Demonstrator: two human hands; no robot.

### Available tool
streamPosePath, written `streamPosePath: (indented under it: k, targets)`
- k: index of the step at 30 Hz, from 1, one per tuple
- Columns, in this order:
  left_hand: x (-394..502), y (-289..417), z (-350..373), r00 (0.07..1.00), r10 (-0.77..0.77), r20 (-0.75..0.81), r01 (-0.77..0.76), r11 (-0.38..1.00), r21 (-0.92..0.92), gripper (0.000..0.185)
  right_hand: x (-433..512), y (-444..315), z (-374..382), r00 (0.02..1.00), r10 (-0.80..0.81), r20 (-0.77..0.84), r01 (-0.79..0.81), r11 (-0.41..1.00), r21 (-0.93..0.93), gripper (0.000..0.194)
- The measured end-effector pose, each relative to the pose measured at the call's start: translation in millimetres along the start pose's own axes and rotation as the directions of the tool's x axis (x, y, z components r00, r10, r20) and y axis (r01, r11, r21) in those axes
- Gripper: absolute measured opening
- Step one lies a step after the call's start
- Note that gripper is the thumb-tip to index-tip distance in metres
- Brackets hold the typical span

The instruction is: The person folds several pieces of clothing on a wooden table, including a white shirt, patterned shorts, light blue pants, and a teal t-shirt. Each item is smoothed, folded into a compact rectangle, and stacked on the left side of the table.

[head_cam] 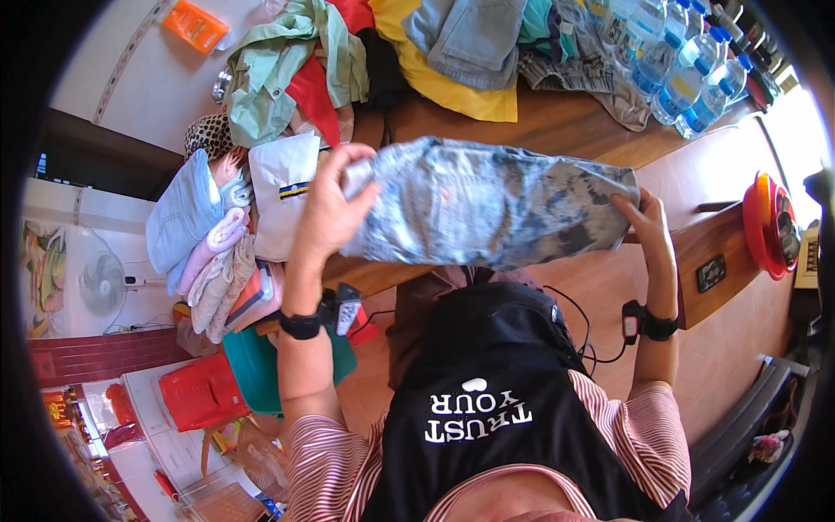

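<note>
A blue-grey mottled denim garment (483,205), folded into a long strip, is stretched between my two hands in front of my body. My left hand (342,196) grips its left end, thumb on top. At the opposite end, my right hand (639,212) pinches the edge between thumb and fingers. The cloth is held over the front edge of the wooden table (554,121). Just left of my left hand lies a folded white garment (284,196) with a blue and yellow trim. I cannot tell which kind of garment the denim is.
Folded clothes (209,241) are stacked at the left. Loose clothing, including a green shirt (280,78), a yellow cloth (450,91) and grey denim (476,39), lies along the far side. Several water bottles (685,72) stand far right, beyond a red basin (763,225). A teal bin (251,372) is below left.
</note>
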State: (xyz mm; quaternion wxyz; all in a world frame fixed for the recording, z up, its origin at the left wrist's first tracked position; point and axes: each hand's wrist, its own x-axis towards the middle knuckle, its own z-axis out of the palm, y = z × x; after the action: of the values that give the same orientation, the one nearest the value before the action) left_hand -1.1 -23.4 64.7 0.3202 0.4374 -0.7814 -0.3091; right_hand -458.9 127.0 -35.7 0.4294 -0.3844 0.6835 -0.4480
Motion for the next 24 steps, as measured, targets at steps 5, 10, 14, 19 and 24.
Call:
streamPosePath:
  k: [5, 10, 14, 19, 24]
  targets:
    - [80.5, 42.6, -46.7, 0.864, 0.399, -0.306, -0.175, 0.809, 0.561, 0.036, -18.5, -21.4, 68.2, 0.973, -0.129, 0.191, 0.086, 0.972, 0.218, 0.04]
    - [124.7, 42.7, 2.3, 0.802, 0.575, -0.163, -0.273, 0.595, 0.756, 0.054, -30.2, -21.4, 123.0, 0.856, 0.143, 0.496, -0.31, 0.911, 0.272, 0.041]
    - [54.8, 24.2, 61.0, 0.917, 0.315, 0.246, -0.396, 0.795, 0.459, 0.08, -39.1, -18.5, 132.1, 0.839, 0.098, 0.535, -0.302, 0.903, 0.306, 0.04]
    - [-47.8, 0.2, 75.2, 0.878, 0.194, 0.437, -0.338, 0.898, 0.282, 0.111, -43.6, -17.4, 115.3, 0.856, 0.003, 0.517, -0.251, 0.877, 0.411, 0.038]
    - [-87.8, -10.8, 98.2, 0.954, 0.196, 0.225, -0.287, 0.81, 0.511, 0.095, -40.8, -23.2, 119.7, 0.832, -0.003, 0.555, -0.372, 0.74, 0.56, 0.032]
